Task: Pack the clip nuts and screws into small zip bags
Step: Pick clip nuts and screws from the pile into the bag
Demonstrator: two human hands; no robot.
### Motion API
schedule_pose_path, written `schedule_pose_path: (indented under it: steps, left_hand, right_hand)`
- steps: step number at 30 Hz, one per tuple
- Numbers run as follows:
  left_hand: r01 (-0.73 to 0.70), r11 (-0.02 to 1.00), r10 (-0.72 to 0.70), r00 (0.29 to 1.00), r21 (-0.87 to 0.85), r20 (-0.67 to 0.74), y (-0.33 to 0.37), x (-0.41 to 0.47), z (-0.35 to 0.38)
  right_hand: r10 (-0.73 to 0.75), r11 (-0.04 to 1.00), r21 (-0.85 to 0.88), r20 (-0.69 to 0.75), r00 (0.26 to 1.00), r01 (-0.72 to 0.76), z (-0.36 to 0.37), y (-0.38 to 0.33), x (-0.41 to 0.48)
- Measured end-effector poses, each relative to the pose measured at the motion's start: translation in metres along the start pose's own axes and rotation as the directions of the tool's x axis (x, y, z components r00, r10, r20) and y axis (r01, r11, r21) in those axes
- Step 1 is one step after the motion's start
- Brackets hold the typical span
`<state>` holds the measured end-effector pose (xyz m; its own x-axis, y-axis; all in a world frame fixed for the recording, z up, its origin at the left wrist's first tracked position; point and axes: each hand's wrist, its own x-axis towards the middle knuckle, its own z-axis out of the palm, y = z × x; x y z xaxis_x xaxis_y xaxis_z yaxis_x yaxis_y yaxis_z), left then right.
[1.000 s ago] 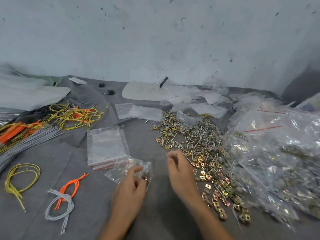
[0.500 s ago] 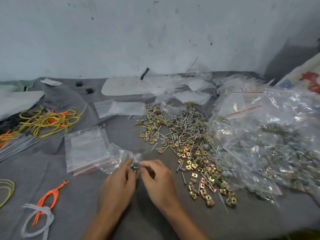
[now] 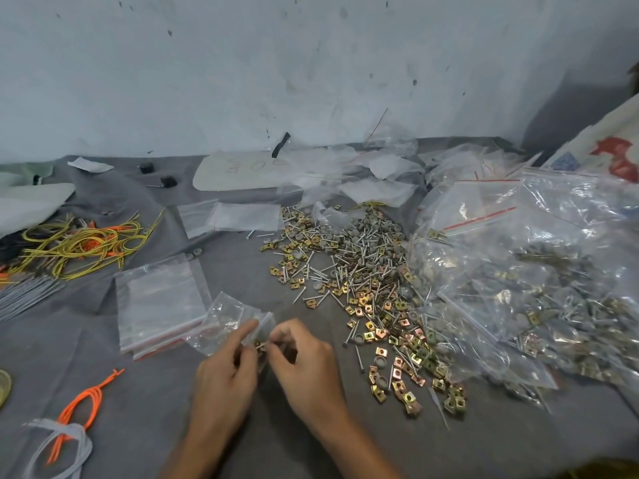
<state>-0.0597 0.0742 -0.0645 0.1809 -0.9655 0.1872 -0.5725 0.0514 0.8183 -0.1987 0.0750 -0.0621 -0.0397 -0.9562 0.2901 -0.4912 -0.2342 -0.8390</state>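
Note:
A small clear zip bag (image 3: pixel 228 321) with a few brass clip nuts inside lies on the grey cloth just left of centre. My left hand (image 3: pixel 224 375) pinches its open mouth between thumb and forefinger. My right hand (image 3: pixel 304 366) is beside it with fingertips curled at the same mouth, pinching the bag's edge. A wide heap of loose brass clip nuts and silver screws (image 3: pixel 363 281) spreads to the right of my hands. A stack of empty small zip bags (image 3: pixel 159 302) with red strips lies to the left of the held bag.
Large clear bags full of hardware (image 3: pixel 525 288) pile up on the right. Yellow and orange wire bundles (image 3: pixel 79 243) lie at the left, an orange wire loop (image 3: pixel 86 402) and grey wires (image 3: pixel 58 444) at the lower left. More flat bags (image 3: pixel 242 217) lie near the wall.
My right hand came left from beside the heap to the bag's mouth and now works there with my left hand. The view has shifted to the right.

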Motion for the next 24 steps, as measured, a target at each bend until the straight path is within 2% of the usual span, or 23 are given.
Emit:
schedule_pose_path:
  steps: [5, 11, 17, 24]
  left_hand:
    - [-0.091, 0.995, 0.092, 0.995, -0.040, 0.028, 0.003, -0.006, 0.000]
    - [-0.154, 0.988, 0.154, 0.988, -0.012, 0.031, 0.007, -0.008, 0.000]
    - [-0.115, 0.993, 0.114, 0.993, 0.023, 0.039, 0.003, -0.001, 0.001]
    - [-0.108, 0.994, 0.108, 0.993, 0.007, 0.041, 0.004, -0.001, 0.002]
  right_hand:
    - [-0.077, 0.992, -0.091, 0.065, 0.995, 0.083, 0.000, -0.003, -0.002]
    - [-0.080, 0.991, -0.093, 0.136, 0.987, 0.093, -0.003, -0.008, -0.003]
    - [-0.085, 0.992, -0.090, 0.071, 0.994, 0.091, -0.005, -0.011, -0.006]
    - [-0.090, 0.946, -0.307, 0.051, 0.995, 0.101, -0.049, 0.006, -0.004]
